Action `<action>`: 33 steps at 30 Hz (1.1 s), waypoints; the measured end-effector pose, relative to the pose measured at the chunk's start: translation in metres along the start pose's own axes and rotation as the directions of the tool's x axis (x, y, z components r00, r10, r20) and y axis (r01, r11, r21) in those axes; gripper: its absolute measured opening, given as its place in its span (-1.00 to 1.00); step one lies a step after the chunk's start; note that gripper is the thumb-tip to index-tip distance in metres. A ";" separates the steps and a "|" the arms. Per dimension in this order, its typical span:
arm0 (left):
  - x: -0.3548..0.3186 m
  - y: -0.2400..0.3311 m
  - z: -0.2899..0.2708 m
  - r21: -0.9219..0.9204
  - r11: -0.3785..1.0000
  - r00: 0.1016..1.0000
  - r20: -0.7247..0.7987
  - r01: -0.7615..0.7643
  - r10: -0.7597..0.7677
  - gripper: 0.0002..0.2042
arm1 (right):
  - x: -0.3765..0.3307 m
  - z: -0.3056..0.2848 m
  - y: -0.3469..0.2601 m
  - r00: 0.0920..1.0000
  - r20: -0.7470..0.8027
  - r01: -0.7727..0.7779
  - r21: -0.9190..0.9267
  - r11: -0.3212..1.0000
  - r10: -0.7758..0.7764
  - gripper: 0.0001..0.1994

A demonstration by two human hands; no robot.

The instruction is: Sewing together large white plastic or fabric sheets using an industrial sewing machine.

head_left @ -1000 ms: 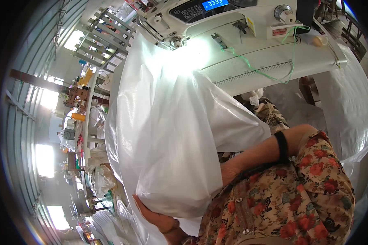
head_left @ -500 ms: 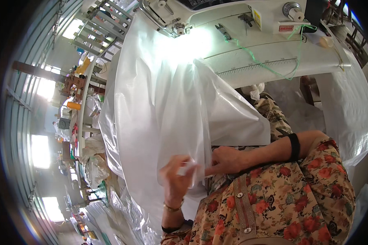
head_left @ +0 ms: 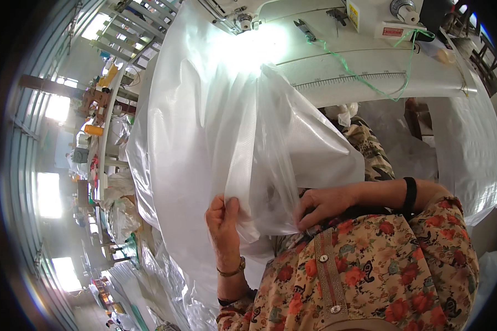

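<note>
Two hands grip the near edge of a large translucent plastic bag (head_left: 232, 127), close to the person's chest. Left hand (head_left: 225, 223): fingers curled shut over a bunched fold at the bag's lower edge, thumb up against the film; a thin bracelet sits at its wrist. Right hand (head_left: 321, 205): just to the right of the left one, fingers closed and pinching the same edge where the film gathers into a loose pocket; a black wristband (head_left: 410, 194) circles that forearm. Between the two hands the film hangs slack and creased. Beyond the hands the bag rises as one wide sheet and its far end lies on the white surface (head_left: 370, 71), under the head of an industrial sewing machine (head_left: 337, 16), where a bright lamp burns out the detail. A green thread (head_left: 364, 77) trails loosely across that surface, to the right of the bag's far end. Farther to the right, more white film (head_left: 469, 149) drapes over the surface edge. Far to the left of the hands, stacked white sacks (head_left: 121, 209) and metal racks (head_left: 121, 33) fill the hall. Judged stage: the bag is fed to the machine and held taut at the near end; whether any seam is sewn cannot be told, so stitching appears to remain.
</note>
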State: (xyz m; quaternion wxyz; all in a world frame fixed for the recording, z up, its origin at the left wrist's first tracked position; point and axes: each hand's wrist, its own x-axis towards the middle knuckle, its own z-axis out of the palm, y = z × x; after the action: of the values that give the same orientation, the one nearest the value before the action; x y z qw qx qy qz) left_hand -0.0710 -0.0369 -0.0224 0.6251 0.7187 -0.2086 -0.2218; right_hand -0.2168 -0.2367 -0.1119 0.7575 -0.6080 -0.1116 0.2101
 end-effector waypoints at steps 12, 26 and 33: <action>0.023 -0.025 0.021 0.116 0.967 0.946 0.207 0.227 -0.247 -0.64 | 0.012 0.006 -0.017 0.931 -0.362 0.207 0.615 0.761 0.039 -0.42; 0.027 -0.020 0.015 0.330 0.933 0.989 0.042 -0.146 0.139 -0.85 | 0.000 -0.037 -0.109 0.731 -0.518 -0.349 -0.843 0.410 -0.444 -0.62; 0.013 -0.014 0.014 0.434 0.885 0.984 0.039 -0.171 0.172 -0.87 | 0.031 -0.053 -0.125 0.951 -0.293 -0.263 -0.934 0.241 -0.100 -0.69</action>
State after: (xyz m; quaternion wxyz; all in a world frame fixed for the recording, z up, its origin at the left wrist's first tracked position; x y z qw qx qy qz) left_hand -0.0685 -0.0535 -0.0390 0.4660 0.8189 -0.3153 -0.1133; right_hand -0.1441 -0.2904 -0.0057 0.2182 -0.9723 -0.0714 0.0441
